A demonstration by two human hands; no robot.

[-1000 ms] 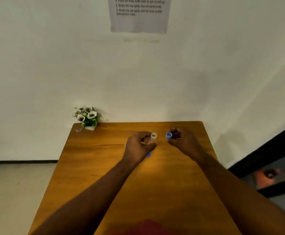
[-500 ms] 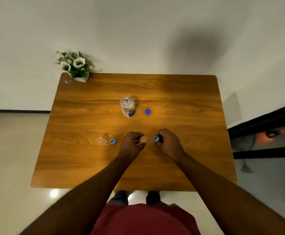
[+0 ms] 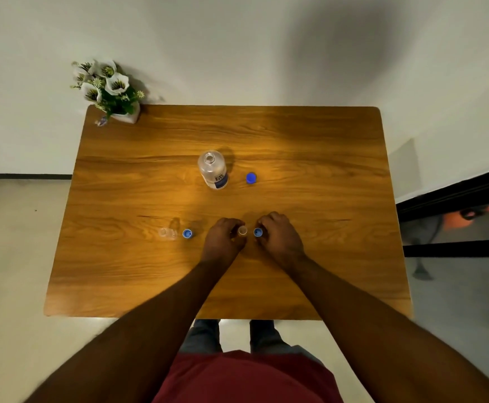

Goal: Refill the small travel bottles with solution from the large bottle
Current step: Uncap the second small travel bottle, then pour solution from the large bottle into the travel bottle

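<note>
Left hand (image 3: 222, 239) grips a clear uncapped travel bottle (image 3: 242, 230); right hand (image 3: 278, 234) apparently pinches its round blue cap (image 3: 257, 232), nearer than the large bottle (image 3: 212, 170).

Dark red shirt (image 3: 246, 379), bare forearms (no sleeves), grey trousers (image 3: 205, 335)

The large bottle (image 3: 213, 171) bears a blue label, its lettering unreadable.

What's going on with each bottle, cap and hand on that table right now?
large bottle: upright, uncapped.
large blue cap: off, lying on the table.
held travel bottle: open, gripped by left hand.
held small cap: off, pinched by right hand.
second travel bottle: open, standing alone.
loose small cap: off, beside it.
</note>
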